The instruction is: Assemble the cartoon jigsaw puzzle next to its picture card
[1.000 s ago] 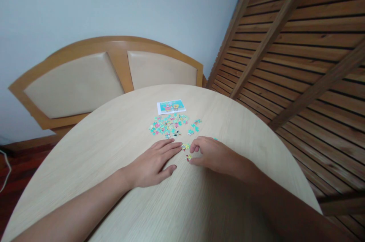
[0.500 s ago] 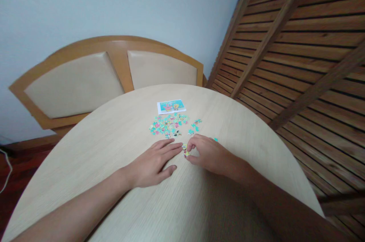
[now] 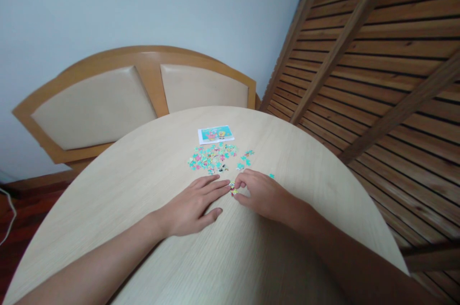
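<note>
A few yellow jigsaw puzzle pieces (image 3: pixel 233 190) lie together on the table between my hands. My left hand (image 3: pixel 194 204) rests flat with its fingers stretched out, an index fingertip at the left edge of these pieces. From the other side, my right hand (image 3: pixel 263 195) curls in with thumb and index finger closed on the right part of the pieces, partly hiding them. Just beyond my hands spreads a pile of loose puzzle pieces (image 3: pixel 210 156), mostly turquoise, pink and yellow. Behind the pile is a picture card (image 3: pixel 217 134) with cartoon figures on turquoise.
Several turquoise pieces (image 3: pixel 246 160) sit to the right of the pile, and one lone piece (image 3: pixel 272 176) is beyond my right wrist. The round wooden table (image 3: pixel 143 171) meets a padded bench back (image 3: pixel 97 104). A slatted wooden panel (image 3: pixel 377 70) stands on the right.
My right finger and thumb have shifted slightly at the yellow pieces, and the lower piece now sits closer in line under the upper one. My left hand has stayed in place.
</note>
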Motion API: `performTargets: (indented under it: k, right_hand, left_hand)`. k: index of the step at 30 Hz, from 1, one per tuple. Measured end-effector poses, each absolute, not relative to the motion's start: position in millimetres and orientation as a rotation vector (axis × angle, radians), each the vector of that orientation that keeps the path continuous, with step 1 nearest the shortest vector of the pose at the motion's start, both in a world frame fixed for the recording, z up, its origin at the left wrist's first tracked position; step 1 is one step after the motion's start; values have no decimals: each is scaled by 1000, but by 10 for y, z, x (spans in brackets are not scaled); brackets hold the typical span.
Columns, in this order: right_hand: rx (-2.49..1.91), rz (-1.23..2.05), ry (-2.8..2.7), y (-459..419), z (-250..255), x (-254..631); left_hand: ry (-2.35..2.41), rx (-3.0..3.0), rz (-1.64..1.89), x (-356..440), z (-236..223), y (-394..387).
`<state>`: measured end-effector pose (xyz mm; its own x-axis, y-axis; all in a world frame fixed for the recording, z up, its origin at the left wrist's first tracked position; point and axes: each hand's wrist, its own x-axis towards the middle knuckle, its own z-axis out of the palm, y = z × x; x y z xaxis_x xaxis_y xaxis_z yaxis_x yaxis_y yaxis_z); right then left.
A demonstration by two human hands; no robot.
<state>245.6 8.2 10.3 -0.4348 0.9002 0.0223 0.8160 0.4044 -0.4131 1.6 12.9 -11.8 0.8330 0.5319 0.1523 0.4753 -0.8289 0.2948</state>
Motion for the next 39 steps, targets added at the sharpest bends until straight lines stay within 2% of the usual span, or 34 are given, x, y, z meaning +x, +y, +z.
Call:
performTargets:
  k: [26,34,39]
  right_hand:
    - [-1427,585,-2520,91,281,2538]
    - [-1934,279,-2178,263,506,3059]
    - [-2029,436,-2177,379,334,3324]
  left_hand:
    - [774,2798,300,14,-111,133]
    - [771,2788,289,12,-76,126]
    - [765,2782,306,10,-72,124]
